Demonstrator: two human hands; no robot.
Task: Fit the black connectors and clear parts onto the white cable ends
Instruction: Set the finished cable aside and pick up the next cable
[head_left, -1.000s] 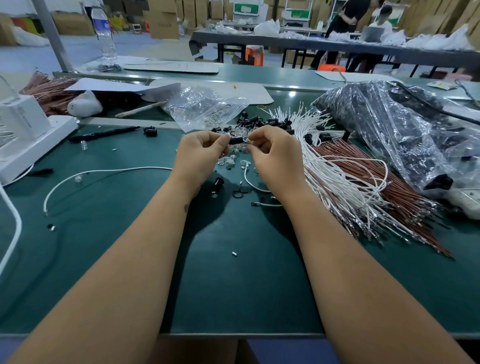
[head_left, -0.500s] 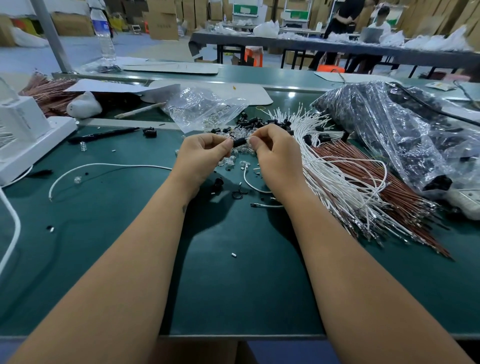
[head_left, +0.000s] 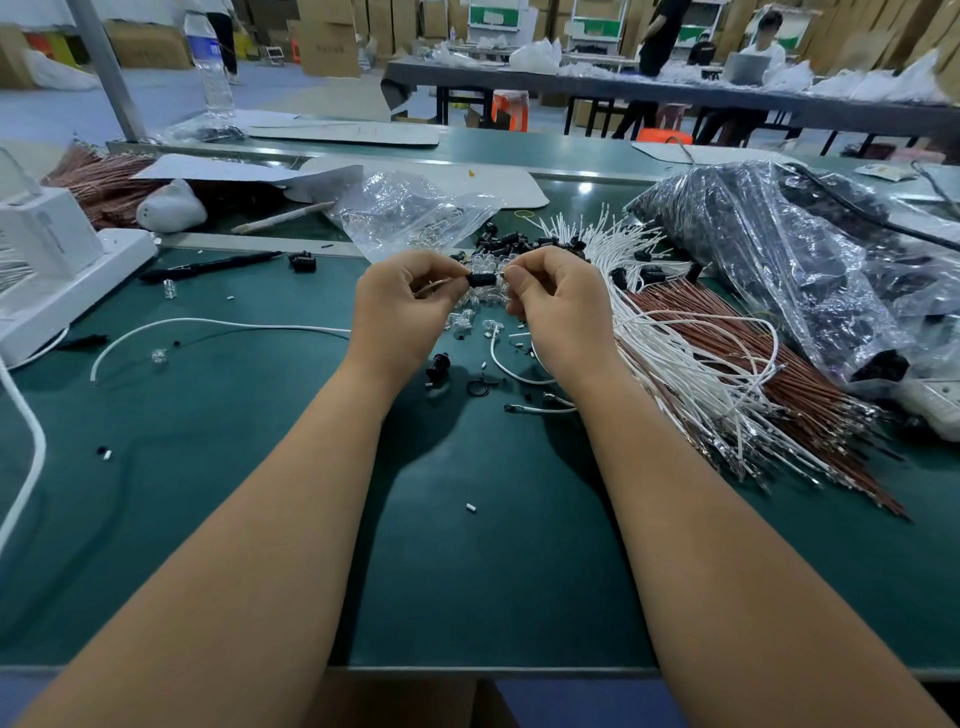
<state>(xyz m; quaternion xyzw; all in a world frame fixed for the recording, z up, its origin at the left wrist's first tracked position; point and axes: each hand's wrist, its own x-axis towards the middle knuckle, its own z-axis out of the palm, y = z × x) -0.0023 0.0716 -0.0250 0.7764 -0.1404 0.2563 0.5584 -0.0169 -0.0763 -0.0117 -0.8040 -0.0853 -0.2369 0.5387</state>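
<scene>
Head view, your left hand (head_left: 402, 306) pinching a black connector (head_left: 482, 279), your right hand (head_left: 558, 306) pinching at its other end, both hovering over the green table (head_left: 467, 571), white cables (head_left: 670, 332) lying beside.

Your green bench (head_left: 467, 571) is carrying white cables (head_left: 675, 343), brown wires (head_left: 769, 374), black connectors (head_left: 514, 241), clear parts (head_left: 460, 322), a black pen (head_left: 208, 267).

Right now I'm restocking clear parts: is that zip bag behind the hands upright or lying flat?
Lying flat. The clear bag sprawls crumpled on the table. How full it is cannot be told.
</scene>
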